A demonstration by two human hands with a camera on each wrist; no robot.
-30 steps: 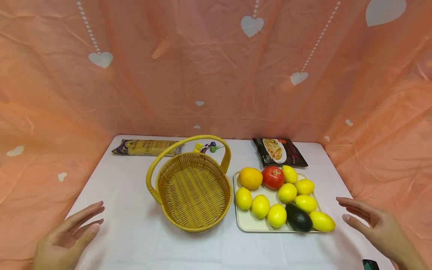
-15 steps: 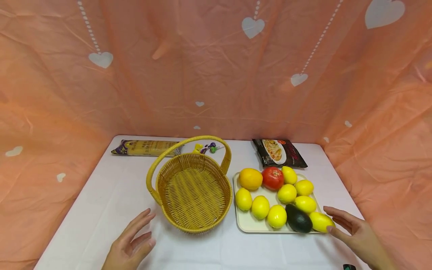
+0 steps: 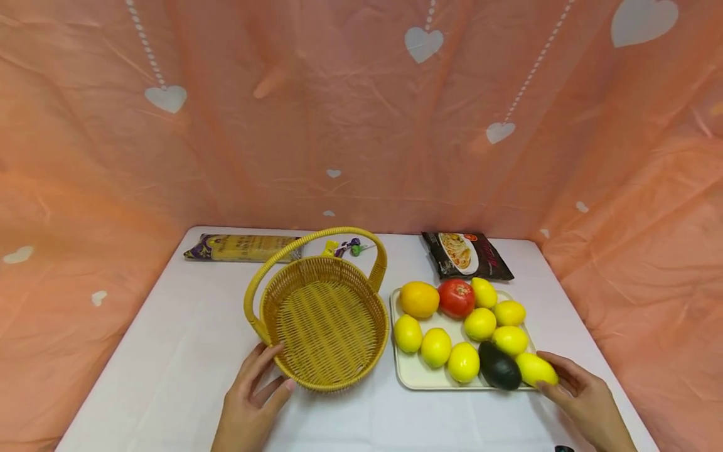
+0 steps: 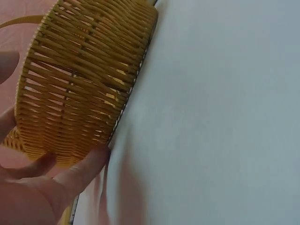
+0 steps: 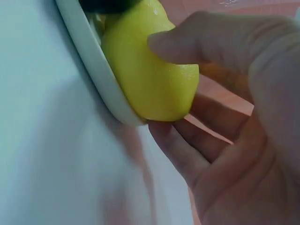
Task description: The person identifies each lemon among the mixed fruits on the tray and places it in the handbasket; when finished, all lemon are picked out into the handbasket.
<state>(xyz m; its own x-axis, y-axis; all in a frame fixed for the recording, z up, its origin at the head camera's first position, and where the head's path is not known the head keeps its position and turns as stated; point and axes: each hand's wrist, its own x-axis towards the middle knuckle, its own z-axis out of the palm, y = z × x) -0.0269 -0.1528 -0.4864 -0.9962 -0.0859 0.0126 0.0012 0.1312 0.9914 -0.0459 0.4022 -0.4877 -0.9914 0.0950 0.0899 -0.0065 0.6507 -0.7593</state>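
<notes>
At the round wicker basket [image 3: 324,333], my left hand [image 3: 248,392] has its fingertips by the near left rim, with the thumb outside the wall. In the left wrist view its fingers [image 4: 82,171] look fairly straight beside the woven side. My right hand [image 3: 582,395] is at the front right corner of the cream tray [image 3: 415,376]. Between its thumb and fingers lies the blunt end of a yellow lemon [image 3: 536,369]. The right wrist view has the thumb on top of this lemon [image 5: 150,79] and the fingers partly hidden behind it.
Several more lemons [image 3: 436,346], a dark avocado [image 3: 499,366], a round red fruit [image 3: 456,298] and an orange fruit [image 3: 419,299] share the tray. Behind stand a black food packet [image 3: 469,254], wrapped candies [image 3: 341,247] and a long noodle pack [image 3: 240,247]. Pink curtains [image 3: 339,125] surround the table.
My left hand has travelled right from the table's left side to the basket rim. My right hand has come left to the lemon at the tray corner. The basket has stayed put.
</notes>
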